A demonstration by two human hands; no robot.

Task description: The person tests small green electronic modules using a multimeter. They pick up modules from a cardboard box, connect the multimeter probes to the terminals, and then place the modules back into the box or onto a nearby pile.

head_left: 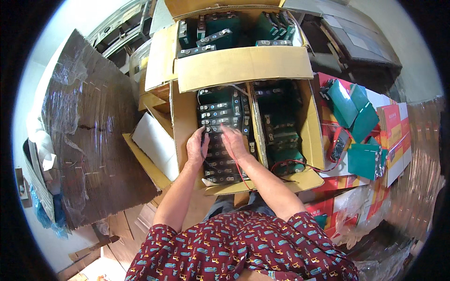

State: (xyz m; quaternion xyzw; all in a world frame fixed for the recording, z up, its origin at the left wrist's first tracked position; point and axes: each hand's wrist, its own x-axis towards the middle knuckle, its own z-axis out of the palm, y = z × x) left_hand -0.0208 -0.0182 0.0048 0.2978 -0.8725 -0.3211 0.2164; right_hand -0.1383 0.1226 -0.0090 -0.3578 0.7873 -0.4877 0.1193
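Observation:
An open cardboard box (308, 117) holds rows of dark green battery cells (215, 107) on the left of a divider and more cells (281, 131) on the right. My left hand (197, 146) is closed on a black test probe (204, 131) at the terminals of the left rows. My right hand (235, 144) grips a red test probe (223, 127) at the same row, a little to the right. A red lead runs down past my right wrist. A red and dark multimeter (336, 146) lies to the right of the box, with leads running from it.
Another open carton (243, 68) of cells stands behind. Loose green cells (363, 122) lie on red and white flat cartons (396, 140) at right. Stacked cardboard sheets (89, 131) wrapped in film stand at left, and a white board (154, 145) leans beside the box.

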